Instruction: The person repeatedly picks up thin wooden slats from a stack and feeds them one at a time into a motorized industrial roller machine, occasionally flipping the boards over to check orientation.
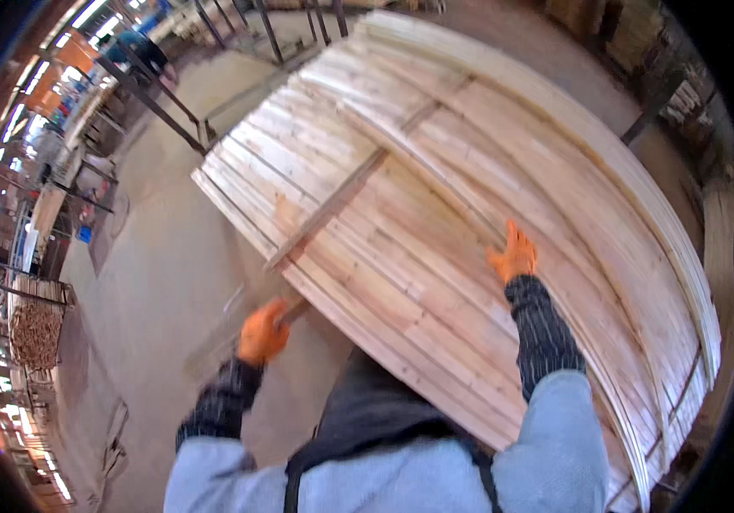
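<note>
A broad stack of pale wooden boards (435,282) fills the middle and right, laid side by side at a slant. My left hand (264,332), in an orange glove, is closed around a short brown wooden strip (295,309) beside the stack's near left edge; motion blurs the strip's other end. My right hand (516,253), gloved in orange too, reaches over the boards with its fingers stretched apart. It is beside a long, narrow wooden strip (435,175) running lengthwise over the stack; whether it touches the strip I cannot tell. A dark crosspiece (333,209) lies across the boards.
Concrete floor (157,256) extends to the left of the stack. Dark metal posts (157,107) stand beyond its far left end. Bundled timber (38,329) is piled at the far left. Another person (140,56) bends over near the benches at the upper left.
</note>
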Tool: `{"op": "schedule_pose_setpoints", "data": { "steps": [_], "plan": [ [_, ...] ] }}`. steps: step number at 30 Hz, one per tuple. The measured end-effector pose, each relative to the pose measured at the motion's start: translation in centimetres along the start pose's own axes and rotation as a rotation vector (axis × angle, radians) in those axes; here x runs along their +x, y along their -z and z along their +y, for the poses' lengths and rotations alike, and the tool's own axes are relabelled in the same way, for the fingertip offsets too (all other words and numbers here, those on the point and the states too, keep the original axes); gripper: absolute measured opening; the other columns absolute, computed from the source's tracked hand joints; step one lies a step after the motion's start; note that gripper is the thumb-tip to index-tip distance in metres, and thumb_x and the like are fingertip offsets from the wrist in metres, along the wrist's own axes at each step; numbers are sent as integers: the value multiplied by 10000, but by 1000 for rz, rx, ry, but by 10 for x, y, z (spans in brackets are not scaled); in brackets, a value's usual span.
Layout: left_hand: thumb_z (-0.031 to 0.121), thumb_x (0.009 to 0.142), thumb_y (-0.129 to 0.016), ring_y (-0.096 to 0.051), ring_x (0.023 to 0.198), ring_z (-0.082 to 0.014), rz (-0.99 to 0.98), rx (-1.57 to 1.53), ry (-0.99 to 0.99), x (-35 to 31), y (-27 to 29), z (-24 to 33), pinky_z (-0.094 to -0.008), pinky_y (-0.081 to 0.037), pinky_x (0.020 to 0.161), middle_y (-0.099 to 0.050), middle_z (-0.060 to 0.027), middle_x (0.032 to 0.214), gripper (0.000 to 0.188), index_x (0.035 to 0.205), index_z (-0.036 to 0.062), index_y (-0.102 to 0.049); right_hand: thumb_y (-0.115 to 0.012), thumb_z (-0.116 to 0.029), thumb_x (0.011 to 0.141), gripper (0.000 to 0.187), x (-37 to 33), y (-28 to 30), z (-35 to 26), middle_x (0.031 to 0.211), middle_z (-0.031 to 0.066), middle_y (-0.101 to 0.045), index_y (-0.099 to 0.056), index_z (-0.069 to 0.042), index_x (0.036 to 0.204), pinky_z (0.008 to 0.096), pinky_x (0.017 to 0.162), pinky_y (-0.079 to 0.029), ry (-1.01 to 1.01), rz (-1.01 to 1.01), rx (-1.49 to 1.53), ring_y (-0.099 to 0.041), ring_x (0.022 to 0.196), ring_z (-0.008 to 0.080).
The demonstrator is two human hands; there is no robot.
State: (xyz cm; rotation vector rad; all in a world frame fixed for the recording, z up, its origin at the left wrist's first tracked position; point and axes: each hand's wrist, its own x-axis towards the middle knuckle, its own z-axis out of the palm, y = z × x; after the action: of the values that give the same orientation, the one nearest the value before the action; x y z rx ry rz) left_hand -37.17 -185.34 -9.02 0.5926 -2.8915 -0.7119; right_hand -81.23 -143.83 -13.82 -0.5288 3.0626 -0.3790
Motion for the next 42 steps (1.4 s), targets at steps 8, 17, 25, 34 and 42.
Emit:
{"op": "schedule_pose_setpoints", "data": {
  "steps": [8,17,25,34,42],
  "plan": [
    [95,819,-638,-621,1183,-388,15,69,-308,344,38,-27,-484,-531,967,-669,-157,1304,574,1390,118,-582,-741,-448,866,781,66,3,-16,1377,113,-642,-451,-182,1541,387,1042,-499,-121,-162,-267,-628,1225,295],
    [155,920,-562,-528,1344,-290,140,665,-377,655,-54,-113,-480,-520,1016,-515,-24,1518,627,1518,310,-460,-787,-349,809,856,31,10,-67,1484,122,-564,-432,-140,1558,471,1167,-393,-6,138,-101,-519,1365,341],
    [166,880,-662,-501,1376,-275,-167,872,-339,714,-55,-53,-505,-414,1135,-490,-11,1530,613,1459,292,-505,-792,-309,748,856,-72,-29,-70,1558,99,-479,-478,-205,1537,515,1227,-304,-228,-67,-104,-433,1428,345],
    [62,723,-670,-650,939,-358,-408,196,-1165,616,0,-2,-508,-506,903,-686,-92,956,323,1040,114,-648,-865,-155,627,782,-51,4,-71,1093,107,-669,-638,-179,1375,490,946,-530,106,-4,137,-642,1052,355],
    [9,734,-634,-708,915,-393,-862,-149,-775,462,38,59,-450,-581,813,-724,-212,1052,656,1383,99,-595,-870,-165,667,756,-74,109,-52,1074,139,-669,-638,-156,1386,472,858,-537,242,-141,108,-647,968,372]
  ]
}}
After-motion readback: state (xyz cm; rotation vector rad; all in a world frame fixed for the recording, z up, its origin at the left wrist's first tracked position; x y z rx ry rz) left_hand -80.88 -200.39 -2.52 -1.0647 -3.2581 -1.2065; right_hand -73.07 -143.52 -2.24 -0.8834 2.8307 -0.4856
